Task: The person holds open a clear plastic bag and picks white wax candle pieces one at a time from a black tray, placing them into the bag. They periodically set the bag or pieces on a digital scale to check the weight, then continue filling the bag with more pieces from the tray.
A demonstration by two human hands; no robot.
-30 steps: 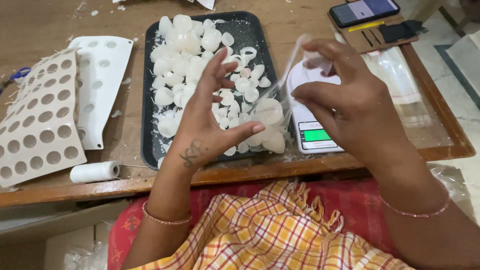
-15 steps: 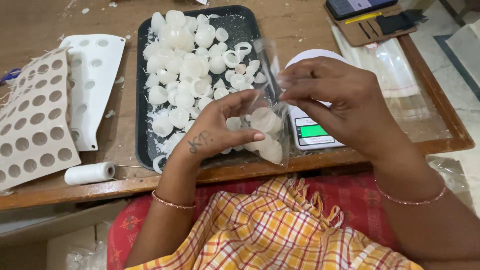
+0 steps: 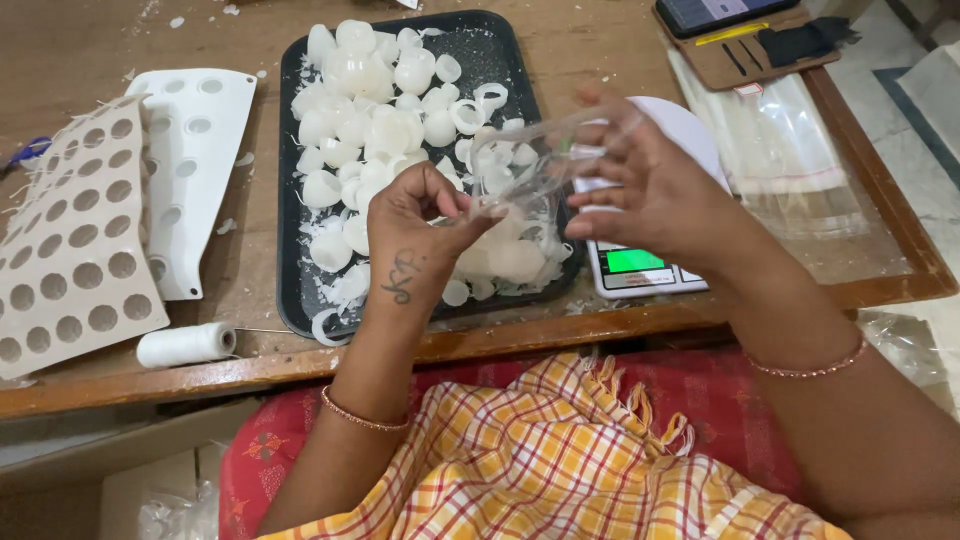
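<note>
The wooden worktop [image 3: 600, 50] carries everything, its raised lip running along the near and right edges. On it, near the middle, a black tray [image 3: 500, 60] is heaped with white shells [image 3: 370, 100]; it reaches almost to the near edge. Toward the left edge lie two perforated moulds [image 3: 75, 250], one white, one tan. By the right edge sit clear sheets [image 3: 790, 170], and at the far right corner a phone [image 3: 715, 12] on a wallet.

Over the tray's near right corner, both hands hold up a clear bag [image 3: 520, 215] with a few shells inside. The right hand [image 3: 660, 195] has its fingers spread in the bag's mouth; the left hand [image 3: 420, 230] has its fingers pinched together on the rim.

The bag looks thin, limp and slippery, so the rim seems the safest hold; the shells look light and brittle.

A scale [image 3: 640, 270] sits just under the right hand. A thread spool [image 3: 185, 345] lies at the near edge. Open room is mostly at the far left.
</note>
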